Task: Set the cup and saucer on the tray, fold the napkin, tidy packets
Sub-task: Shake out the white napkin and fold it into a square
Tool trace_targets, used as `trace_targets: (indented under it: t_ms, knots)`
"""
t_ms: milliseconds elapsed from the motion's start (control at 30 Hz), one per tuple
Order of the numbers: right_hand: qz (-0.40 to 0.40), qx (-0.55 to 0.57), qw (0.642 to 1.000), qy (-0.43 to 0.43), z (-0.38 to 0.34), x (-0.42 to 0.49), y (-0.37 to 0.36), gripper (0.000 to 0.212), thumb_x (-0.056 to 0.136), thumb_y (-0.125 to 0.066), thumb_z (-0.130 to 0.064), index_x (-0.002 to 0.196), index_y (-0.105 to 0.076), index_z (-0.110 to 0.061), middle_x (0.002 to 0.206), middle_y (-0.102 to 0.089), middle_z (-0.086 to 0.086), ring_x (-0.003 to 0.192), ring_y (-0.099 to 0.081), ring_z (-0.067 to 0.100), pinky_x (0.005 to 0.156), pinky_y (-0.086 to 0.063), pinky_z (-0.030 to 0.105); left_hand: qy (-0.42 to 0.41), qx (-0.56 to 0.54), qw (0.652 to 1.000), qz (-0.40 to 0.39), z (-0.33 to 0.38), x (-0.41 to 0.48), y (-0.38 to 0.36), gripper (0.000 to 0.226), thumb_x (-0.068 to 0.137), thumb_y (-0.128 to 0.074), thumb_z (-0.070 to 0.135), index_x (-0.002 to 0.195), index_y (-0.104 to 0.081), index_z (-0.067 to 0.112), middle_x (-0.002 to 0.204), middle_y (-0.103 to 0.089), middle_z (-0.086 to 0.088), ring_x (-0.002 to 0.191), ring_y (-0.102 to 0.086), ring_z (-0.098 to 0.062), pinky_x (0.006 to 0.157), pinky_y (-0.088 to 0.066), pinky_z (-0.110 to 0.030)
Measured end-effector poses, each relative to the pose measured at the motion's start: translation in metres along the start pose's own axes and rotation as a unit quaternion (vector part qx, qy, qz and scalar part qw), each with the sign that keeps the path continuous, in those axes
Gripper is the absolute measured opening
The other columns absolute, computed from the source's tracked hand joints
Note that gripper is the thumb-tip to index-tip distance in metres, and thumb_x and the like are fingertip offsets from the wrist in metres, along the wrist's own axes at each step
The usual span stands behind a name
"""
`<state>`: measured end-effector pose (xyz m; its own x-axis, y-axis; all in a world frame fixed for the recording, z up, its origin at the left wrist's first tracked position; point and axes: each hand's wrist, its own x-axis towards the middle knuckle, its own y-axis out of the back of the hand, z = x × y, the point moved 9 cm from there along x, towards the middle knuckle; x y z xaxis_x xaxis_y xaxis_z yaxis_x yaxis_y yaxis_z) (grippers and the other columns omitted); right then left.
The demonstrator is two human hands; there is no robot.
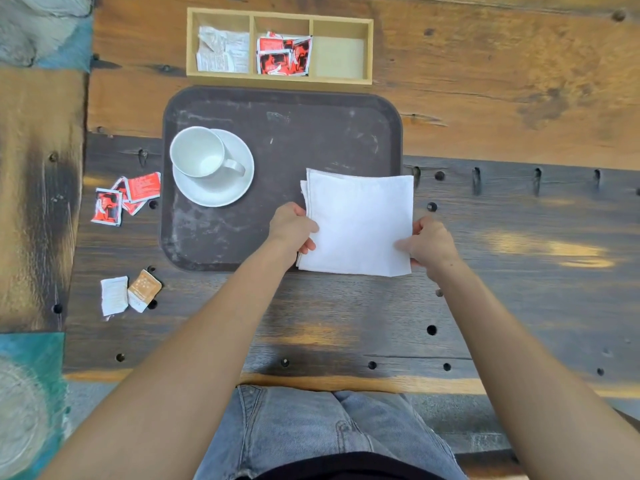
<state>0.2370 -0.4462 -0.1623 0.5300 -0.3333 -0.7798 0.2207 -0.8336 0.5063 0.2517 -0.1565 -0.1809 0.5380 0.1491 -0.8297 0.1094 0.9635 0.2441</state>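
Note:
A white cup (199, 154) stands on its white saucer (227, 188) at the left of the dark brown tray (311, 133). A folded white napkin (360, 220) is held over the tray's near right corner. My left hand (294, 228) grips its left edge and my right hand (429, 245) grips its right edge. Red packets (124, 197) lie loose on the table left of the tray. A white packet (113, 295) and an orange packet (143, 289) lie nearer me.
A wooden three-compartment box (280, 14) sits behind the tray: white packets (223, 50) in its left section, red packets (284, 53) in the middle one, nothing in the right one. The wooden table (519, 237) has holes and slots. My jeans show at the bottom.

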Motion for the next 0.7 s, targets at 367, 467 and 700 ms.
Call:
trace_targets:
  t_ms: [367,467,700]
  knots:
    - [-0.124,0.179,0.975,-0.045,0.000,-0.008,-0.011,0.023,0.093,-0.073,-0.010,0.114,-0.064,-0.006,0.078,-0.055,0.003,0.044,-0.052,0.011,0.037,-0.039,0.021,-0.010,-0.046,0.998,-0.052,0.000,-0.009,0.010,0.026,0.084,-0.058,-0.015,0.101,-0.063,0.004,0.091,-0.062,-0.019,0.037,-0.060,-0.012,0.039,-0.043,-0.020]
    - [-0.121,0.240,0.963,-0.018,-0.018,-0.008,-0.014,0.015,0.097,-0.069,-0.008,0.095,-0.055,-0.013,0.081,-0.060,0.001,0.063,-0.077,0.012,0.046,-0.052,0.021,-0.012,-0.103,0.992,-0.064,0.005,-0.014,0.011,0.028,0.087,-0.056,-0.012,0.110,-0.063,0.002,0.096,-0.065,-0.014,0.056,-0.074,-0.022,0.053,-0.059,-0.026]
    - [-0.164,0.277,0.947,0.005,-0.042,-0.019,-0.004,0.021,0.094,-0.073,-0.012,0.115,-0.070,-0.013,0.092,-0.070,0.002,0.070,-0.065,0.012,0.064,-0.060,0.025,-0.068,-0.190,0.977,-0.066,0.028,-0.023,0.029,0.029,0.095,-0.067,0.012,0.122,-0.065,0.001,0.107,-0.072,-0.012,0.082,-0.077,-0.033,0.077,-0.062,-0.033]
